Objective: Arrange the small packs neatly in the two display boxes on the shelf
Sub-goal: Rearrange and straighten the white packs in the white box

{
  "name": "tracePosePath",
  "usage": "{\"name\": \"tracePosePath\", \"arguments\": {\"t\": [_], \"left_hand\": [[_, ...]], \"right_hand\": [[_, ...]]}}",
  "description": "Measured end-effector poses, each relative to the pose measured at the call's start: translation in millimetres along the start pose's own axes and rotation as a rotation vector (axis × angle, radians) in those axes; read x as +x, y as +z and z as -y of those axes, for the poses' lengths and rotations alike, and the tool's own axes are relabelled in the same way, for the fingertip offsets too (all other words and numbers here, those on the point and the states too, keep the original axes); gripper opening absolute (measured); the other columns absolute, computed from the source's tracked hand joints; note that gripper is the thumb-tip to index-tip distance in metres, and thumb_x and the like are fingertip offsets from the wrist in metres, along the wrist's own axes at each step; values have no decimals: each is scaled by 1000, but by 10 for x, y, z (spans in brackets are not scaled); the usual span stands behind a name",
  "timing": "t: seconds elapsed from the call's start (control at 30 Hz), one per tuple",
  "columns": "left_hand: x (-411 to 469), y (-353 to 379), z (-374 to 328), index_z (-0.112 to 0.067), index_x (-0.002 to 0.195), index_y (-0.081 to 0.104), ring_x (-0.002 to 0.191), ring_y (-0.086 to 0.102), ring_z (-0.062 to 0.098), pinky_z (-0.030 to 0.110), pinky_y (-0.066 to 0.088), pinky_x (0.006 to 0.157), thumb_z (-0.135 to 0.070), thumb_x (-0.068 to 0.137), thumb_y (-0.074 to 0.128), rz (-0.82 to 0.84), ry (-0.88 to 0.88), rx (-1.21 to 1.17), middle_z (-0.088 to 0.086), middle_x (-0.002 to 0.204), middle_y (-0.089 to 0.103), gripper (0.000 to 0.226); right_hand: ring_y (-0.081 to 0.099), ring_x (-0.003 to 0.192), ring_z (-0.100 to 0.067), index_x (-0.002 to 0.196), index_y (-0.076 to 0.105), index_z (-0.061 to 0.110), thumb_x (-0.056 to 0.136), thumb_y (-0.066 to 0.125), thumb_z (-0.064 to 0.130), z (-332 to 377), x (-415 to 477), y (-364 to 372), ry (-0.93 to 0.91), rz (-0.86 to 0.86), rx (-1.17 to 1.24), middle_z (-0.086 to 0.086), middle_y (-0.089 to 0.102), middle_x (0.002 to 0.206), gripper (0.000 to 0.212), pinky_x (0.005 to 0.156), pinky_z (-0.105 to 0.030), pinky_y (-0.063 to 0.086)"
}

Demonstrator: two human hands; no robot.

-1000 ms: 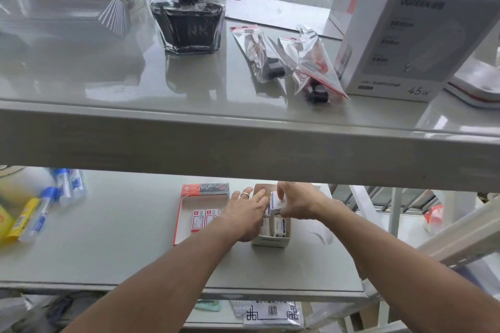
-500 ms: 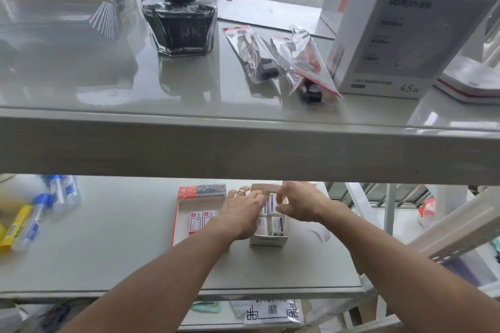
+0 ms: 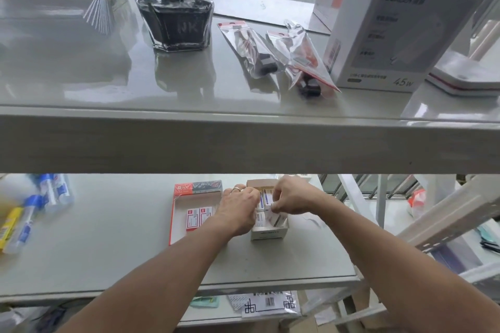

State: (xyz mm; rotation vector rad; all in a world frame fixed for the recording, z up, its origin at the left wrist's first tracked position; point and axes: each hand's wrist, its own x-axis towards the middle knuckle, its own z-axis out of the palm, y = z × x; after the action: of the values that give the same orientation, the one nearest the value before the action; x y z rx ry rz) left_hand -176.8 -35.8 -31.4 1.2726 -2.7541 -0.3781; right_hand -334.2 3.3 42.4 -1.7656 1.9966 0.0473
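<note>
On the lower shelf stand two display boxes side by side. The red-edged box (image 3: 180,213) on the left holds two small red-and-white packs (image 3: 198,216) lying flat. The white box (image 3: 267,233) on the right holds several small blue-and-white packs. My right hand (image 3: 290,199) pinches one small white pack (image 3: 276,217) tilted at the white box's right side. My left hand (image 3: 239,209) rests with curled fingers against the packs at the white box's left side, partly over the red box; what its fingers hold is hidden.
Glue tubes (image 3: 29,213) lie at the lower shelf's left end. The upper shelf (image 3: 243,140) hangs just above my hands and carries an ink bottle (image 3: 176,19), clear accessory bags (image 3: 273,54) and a white charger box (image 3: 392,35). A metal rack (image 3: 446,219) stands at the right.
My right hand has come down and forward, tilting a small pack into the white box's right side. My left hand has stayed against the box's packs.
</note>
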Motion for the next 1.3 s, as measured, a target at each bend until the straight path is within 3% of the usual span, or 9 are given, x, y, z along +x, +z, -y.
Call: {"name": "tracePosePath", "arguments": {"t": [0.13, 0.2, 0.37, 0.47, 0.63, 0.73, 0.83, 1.07, 1.3], "left_hand": [[11, 24, -1, -22, 109, 56, 124, 43, 26, 42, 35, 102, -10, 85, 48, -14, -15, -22, -1, 122, 62, 28], [9, 28, 1, -23, 109, 56, 125, 43, 26, 42, 35, 102, -10, 85, 48, -5, -17, -24, -1, 122, 62, 28], [9, 32, -4, -24, 108, 56, 124, 43, 25, 42, 36, 100, -14, 87, 50, -4, -27, -28, -2, 121, 61, 25], [6, 36, -2, -24, 108, 55, 125, 43, 25, 42, 34, 99, -15, 87, 50, -7, -31, -31, -3, 122, 61, 23], [-25, -18, -9, -24, 113, 54, 126, 41, 24, 41, 32, 100, -24, 86, 54, 27, -29, -70, -2, 127, 58, 27], [-13, -96, 5, -26, 117, 52, 126, 41, 23, 41, 34, 98, -44, 72, 70, 133, -38, -85, -3, 129, 56, 51], [38, -164, 20, -27, 115, 54, 122, 44, 24, 43, 38, 94, -55, 64, 78, 222, -46, -23, -2, 126, 58, 64], [56, -174, 40, -28, 106, 57, 106, 55, 25, 44, 44, 89, -62, 61, 77, 171, 19, 72, -2, 113, 63, 60], [-6, -176, -11, -24, 106, 65, 98, 61, 23, 35, 46, 79, -55, 68, 80, 76, 55, 49, -4, 109, 66, 51]], "right_hand": [[68, 84, -20, 100, 76, 13, 84, 67, 20, 48, 27, -167, 7, 58, 27, -5, 77, 99, 20, 71, -31, 56], [70, 92, -22, 108, 76, 15, 87, 65, 16, 68, 49, -191, -35, 125, -11, -4, 77, 105, 24, 70, -30, 55], [63, 94, -25, 117, 73, 18, 84, 59, 1, 91, 121, -70, -107, 256, -170, -3, 70, 105, 39, 75, -27, 50], [60, 89, -27, 108, 73, 12, 85, 58, -1, 80, 145, 79, -141, 155, -223, -5, 70, 99, 31, 72, -26, 45], [62, 104, -27, 103, 72, 16, 81, 71, 9, -85, 110, 214, -162, -50, -202, -4, 69, 110, 23, 76, -28, 44], [54, 106, -25, 107, 69, 16, 70, 86, 30, -156, 61, 225, -153, -24, -226, -4, 58, 115, 43, 82, -36, 50], [49, 107, -25, 110, 65, 17, 63, 89, 41, -160, 53, 241, -158, 7, -290, -4, 54, 116, 57, 88, -41, 51], [51, 105, -26, 105, 66, 17, 66, 85, 40, -160, 58, 296, -203, -17, -315, -6, 52, 114, 48, 87, -42, 52], [48, 109, -25, 110, 61, 18, 67, 87, 41, -220, 83, 348, -213, -25, -244, -4, 49, 120, 56, 92, -39, 49]]}}
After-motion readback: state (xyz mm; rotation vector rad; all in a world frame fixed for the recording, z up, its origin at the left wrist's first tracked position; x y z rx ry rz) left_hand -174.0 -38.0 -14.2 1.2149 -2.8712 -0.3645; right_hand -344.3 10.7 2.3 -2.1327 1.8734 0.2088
